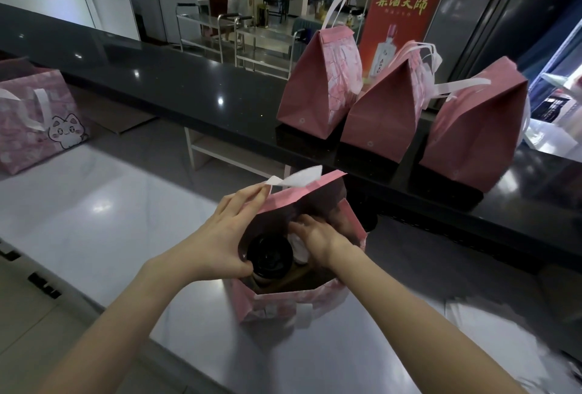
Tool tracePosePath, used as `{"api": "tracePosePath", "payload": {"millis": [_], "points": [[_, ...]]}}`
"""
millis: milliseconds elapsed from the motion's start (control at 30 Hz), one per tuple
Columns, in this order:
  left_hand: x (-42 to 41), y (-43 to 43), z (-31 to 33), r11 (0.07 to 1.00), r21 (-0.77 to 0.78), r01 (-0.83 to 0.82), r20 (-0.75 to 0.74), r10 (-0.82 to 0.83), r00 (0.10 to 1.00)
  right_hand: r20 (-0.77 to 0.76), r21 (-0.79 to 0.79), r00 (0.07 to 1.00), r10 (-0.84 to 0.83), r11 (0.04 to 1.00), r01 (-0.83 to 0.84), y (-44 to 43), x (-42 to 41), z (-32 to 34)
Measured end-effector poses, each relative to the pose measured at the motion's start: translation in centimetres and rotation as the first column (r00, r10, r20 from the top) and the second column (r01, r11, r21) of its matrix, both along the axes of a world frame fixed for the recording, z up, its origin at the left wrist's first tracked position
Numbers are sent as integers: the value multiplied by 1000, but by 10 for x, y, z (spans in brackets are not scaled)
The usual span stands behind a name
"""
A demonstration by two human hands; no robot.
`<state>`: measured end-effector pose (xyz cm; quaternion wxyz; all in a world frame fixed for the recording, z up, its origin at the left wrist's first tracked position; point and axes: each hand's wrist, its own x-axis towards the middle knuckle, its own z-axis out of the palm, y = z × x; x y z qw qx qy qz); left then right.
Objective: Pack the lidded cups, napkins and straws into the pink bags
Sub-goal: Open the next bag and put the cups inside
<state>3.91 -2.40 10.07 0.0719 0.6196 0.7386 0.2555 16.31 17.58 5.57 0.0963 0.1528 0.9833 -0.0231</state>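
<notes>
Steel worktop in front, black counter beyond it carrying three closed pink bags, tops folded shut. On the steel, open pink bag, mouth spread by left hand: fingers outside the left rim, thumb hooked inside, evidently to keep room for loading. Within, black-lidded cup upright at left. Right hand plunged in beside it, over something white, possibly napkins; gripping or merely pressing, impossible to tell.

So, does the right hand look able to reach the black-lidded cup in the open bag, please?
Probably yes: the right hand is inside the open bag beside the black-lidded cup; the left hand holds the rim.
</notes>
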Motion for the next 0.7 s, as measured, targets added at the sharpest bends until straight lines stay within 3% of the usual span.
{"api": "tracePosePath", "payload": {"millis": [233, 300, 433, 533, 700], "points": [[-4, 2, -4, 996, 85, -15, 101, 6, 995, 96, -89, 994, -55, 994, 63, -3, -7, 24], [-7, 3, -7, 995, 90, -33, 124, 21, 992, 135, -51, 988, -68, 996, 75, -9, 2, 40], [-12, 2, -14, 984, 155, -85, 135, 65, 989, -152, -158, 983, -103, 984, 79, -28, 40, 76], [-16, 2, -19, 968, 211, -136, 157, 104, 982, -220, -251, 969, -114, 966, 56, -48, 74, 89], [-17, 2, -19, 943, 226, -245, 224, 195, 955, -258, -71, 962, -91, 995, 75, -61, 101, 73]]}}
